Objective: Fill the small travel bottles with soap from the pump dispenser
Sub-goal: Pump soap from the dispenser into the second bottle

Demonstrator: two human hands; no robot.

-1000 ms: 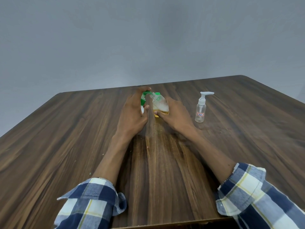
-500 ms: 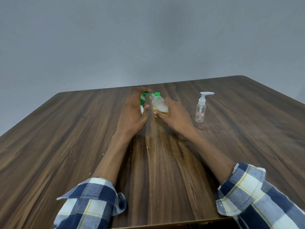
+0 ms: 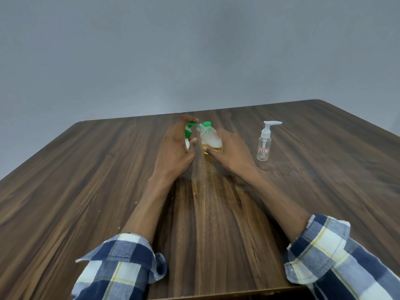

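Here, my left hand [image 3: 175, 152] is wrapped around the soap dispenser [image 3: 187, 135], whose green pump head shows above my fingers with a bit of white body below my thumb. My forefinger lies curled over the top of the pump, and the green spout points to the right. Most of the dispenser is hidden behind my hand, so I cannot tell how much soap is in it.

My right hand [image 3: 229, 153] has its grip on a small clear travel bottle [image 3: 211, 139], fingers curled round its lower half from the right. I hold it tilted, with its open neck leaning left up to the spout, the two touching or very nearly so. A green cap [image 3: 207, 124] sits just behind the neck; whether it hangs from the bottle I cannot tell. Inside the bottle a shallow layer of yellow soap lies at the bottom, and above that the walls look cloudy white, as if smeared or foamy. Both hands are raised a little over the middle of the wooden desk [image 3: 86, 180], toward its far side.

To the right, near my right hand but apart from it, a second small travel bottle [image 3: 264, 146] stands upright on the desk. It is clear, with a white pump top whose nozzle points right and a small white label with red markings low on its side. It looks to have nothing in it.

My checked sleeves [image 3: 121, 263] are pushed up on both forearms.
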